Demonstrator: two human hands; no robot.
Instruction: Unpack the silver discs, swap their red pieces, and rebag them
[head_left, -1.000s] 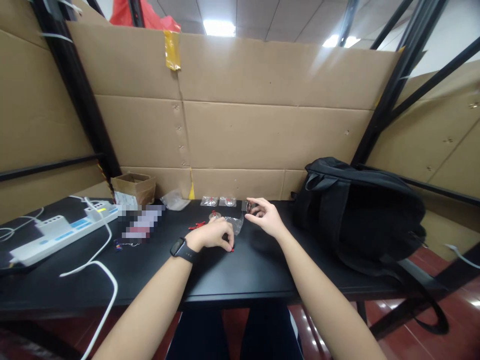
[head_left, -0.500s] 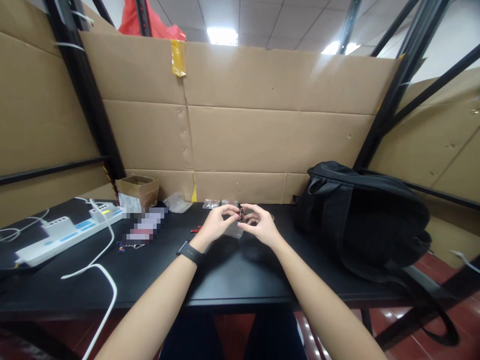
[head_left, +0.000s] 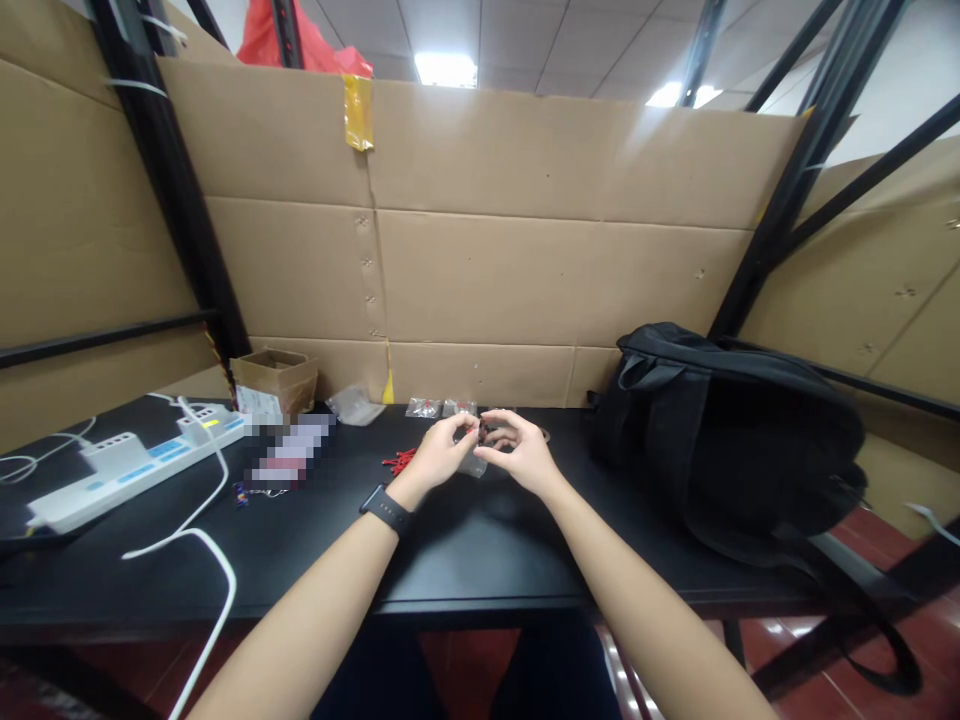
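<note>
Over the middle of the black table, my left hand [head_left: 442, 450] and my right hand [head_left: 521, 452] meet at the fingertips. Between them they pinch a small dark object [head_left: 482, 432], too small and too covered by fingers to name. Below the fingers lies a clear plastic bag [head_left: 472, 466], partly hidden by my hands. Several red pieces [head_left: 400, 461] lie in a small heap just left of my left wrist, which wears a black watch [head_left: 384, 508]. Beyond my hands are small clear packets [head_left: 423, 408] with a bit of red in them.
A white power strip [head_left: 142, 470] with a loose white cable [head_left: 217, 560] runs along the left. An open cardboard box [head_left: 276, 375] and a crumpled plastic bag [head_left: 355, 406] stand behind it. On the right sits a black backpack [head_left: 720, 440]. A cardboard wall [head_left: 487, 270] closes the back.
My left hand has shifted slightly right and turned, so more of the red heap shows beside it. Both hands stay together around the small object.
</note>
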